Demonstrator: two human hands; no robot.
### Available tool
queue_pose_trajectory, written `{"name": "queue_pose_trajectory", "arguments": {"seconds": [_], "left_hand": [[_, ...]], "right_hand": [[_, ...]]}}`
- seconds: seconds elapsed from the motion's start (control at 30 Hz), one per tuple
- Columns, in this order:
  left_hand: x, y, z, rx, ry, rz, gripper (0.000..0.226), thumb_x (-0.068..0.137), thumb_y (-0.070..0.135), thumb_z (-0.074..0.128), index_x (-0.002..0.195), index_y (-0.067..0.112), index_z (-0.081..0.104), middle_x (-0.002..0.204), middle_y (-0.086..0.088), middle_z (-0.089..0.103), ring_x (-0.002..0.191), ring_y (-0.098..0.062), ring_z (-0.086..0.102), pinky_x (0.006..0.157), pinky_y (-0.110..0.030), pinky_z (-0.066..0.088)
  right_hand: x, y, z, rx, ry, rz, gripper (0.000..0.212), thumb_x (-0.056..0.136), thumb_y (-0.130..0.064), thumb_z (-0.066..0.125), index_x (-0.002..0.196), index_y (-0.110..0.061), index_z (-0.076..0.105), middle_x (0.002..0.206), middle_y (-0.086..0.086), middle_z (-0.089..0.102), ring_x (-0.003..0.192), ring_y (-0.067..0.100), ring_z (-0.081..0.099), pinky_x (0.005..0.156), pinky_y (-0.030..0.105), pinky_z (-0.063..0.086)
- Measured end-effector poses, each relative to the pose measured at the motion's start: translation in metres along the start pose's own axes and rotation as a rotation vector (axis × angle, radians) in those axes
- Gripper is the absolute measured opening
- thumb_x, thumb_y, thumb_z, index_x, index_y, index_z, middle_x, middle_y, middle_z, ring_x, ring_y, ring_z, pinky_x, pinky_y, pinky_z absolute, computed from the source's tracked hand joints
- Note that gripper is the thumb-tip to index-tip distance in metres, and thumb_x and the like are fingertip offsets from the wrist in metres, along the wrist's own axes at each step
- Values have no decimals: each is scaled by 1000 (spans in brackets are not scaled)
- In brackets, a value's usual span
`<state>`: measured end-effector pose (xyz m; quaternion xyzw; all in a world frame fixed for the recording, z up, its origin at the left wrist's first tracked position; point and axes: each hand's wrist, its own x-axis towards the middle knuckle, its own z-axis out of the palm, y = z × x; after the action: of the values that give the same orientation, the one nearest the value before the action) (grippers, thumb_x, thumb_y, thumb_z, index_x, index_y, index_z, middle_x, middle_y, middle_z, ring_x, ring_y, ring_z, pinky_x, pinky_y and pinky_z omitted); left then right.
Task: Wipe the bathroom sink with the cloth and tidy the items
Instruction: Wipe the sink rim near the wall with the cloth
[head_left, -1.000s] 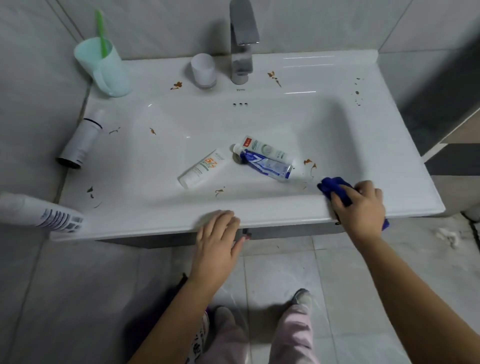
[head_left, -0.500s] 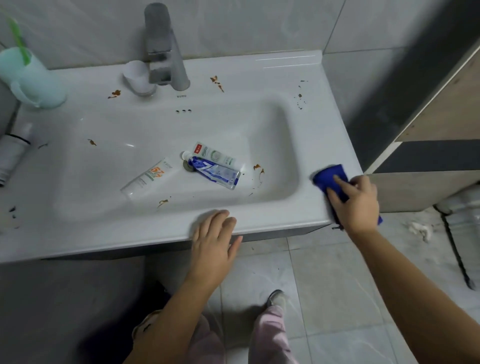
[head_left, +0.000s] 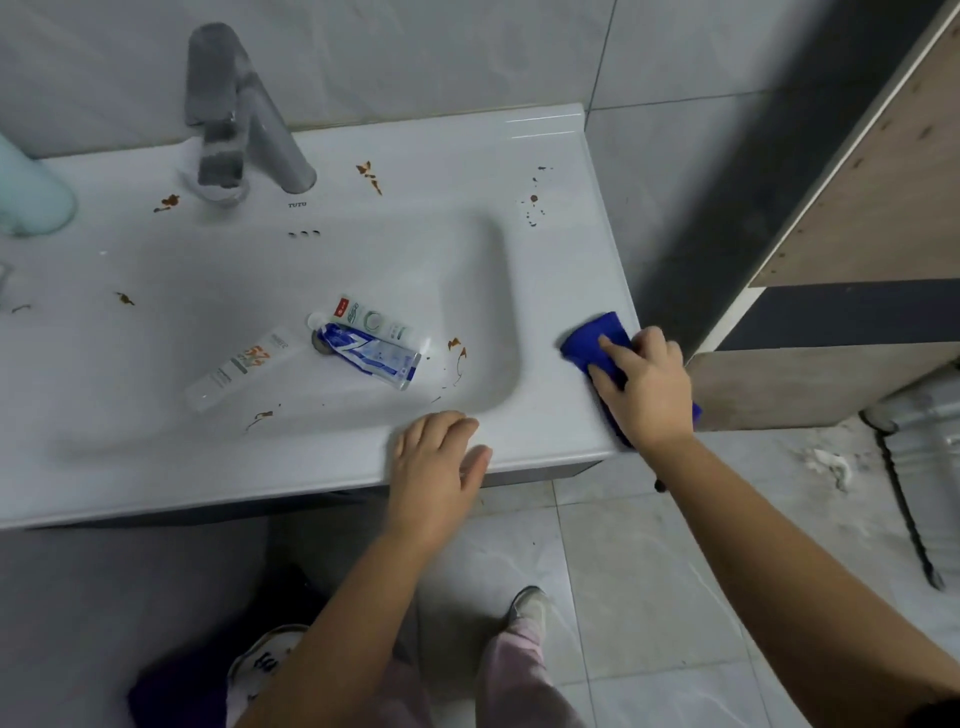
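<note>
My right hand (head_left: 644, 384) pressed the blue cloth (head_left: 592, 340) flat on the sink (head_left: 561, 260) ledge at 3 o'clock, fingers laid on top and not clenched, one corner hanging off the front edge. My left hand (head_left: 431, 462) rested loose and empty on the front rim at 6 o'clock. I reckoned firm pressure and a sweep toward the brown spots (head_left: 532, 200) at 1 o'clock would do best. Tubes (head_left: 371, 353) lay in the basin. The counter was glossy white, with the faucet (head_left: 234, 130) at 11 o'clock and a wooden cabinet (head_left: 883, 182) at 2 o'clock.
</note>
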<state>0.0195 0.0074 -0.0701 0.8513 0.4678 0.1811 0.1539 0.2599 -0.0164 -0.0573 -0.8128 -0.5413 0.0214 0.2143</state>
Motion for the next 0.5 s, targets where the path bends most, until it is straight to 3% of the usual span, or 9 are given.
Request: {"name": "queue_pose_trajectory", "arguments": {"seconds": [0.13, 0.23, 0.37, 0.5], "left_hand": [[20, 16, 9, -71, -35, -1, 43, 81, 39, 47, 104, 8, 67, 105, -8, 65, 97, -17, 45, 81, -28, 31], [31, 26, 21, -108, -46, 13, 42, 78, 39, 49, 101, 10, 68, 101, -6, 66, 92, -16, 46, 78, -28, 32], [36, 22, 26, -142, -11, 2, 39, 79, 40, 52, 101, 13, 68, 100, -4, 65, 89, -14, 47, 76, -26, 33], [32, 17, 27, -179, 10, 16, 38, 80, 37, 54, 103, 10, 68, 101, -5, 65, 90, -14, 50, 78, -26, 37]], "right_hand": [[-43, 18, -13, 103, -72, -326, 35, 80, -35, 57, 100, -9, 69, 84, 14, 56, 68, 29, 50, 57, 32, 45], [2, 33, -11, 104, -95, -349, 36, 78, -34, 60, 100, -7, 69, 83, 16, 55, 69, 32, 51, 59, 38, 49], [84, 11, 11, 32, -48, -199, 33, 79, -26, 67, 105, -5, 67, 90, 21, 54, 78, 39, 48, 60, 45, 49], [45, 6, 3, 110, -175, -449, 39, 81, -38, 53, 103, -9, 67, 87, 16, 55, 72, 32, 50, 54, 36, 46]]}}
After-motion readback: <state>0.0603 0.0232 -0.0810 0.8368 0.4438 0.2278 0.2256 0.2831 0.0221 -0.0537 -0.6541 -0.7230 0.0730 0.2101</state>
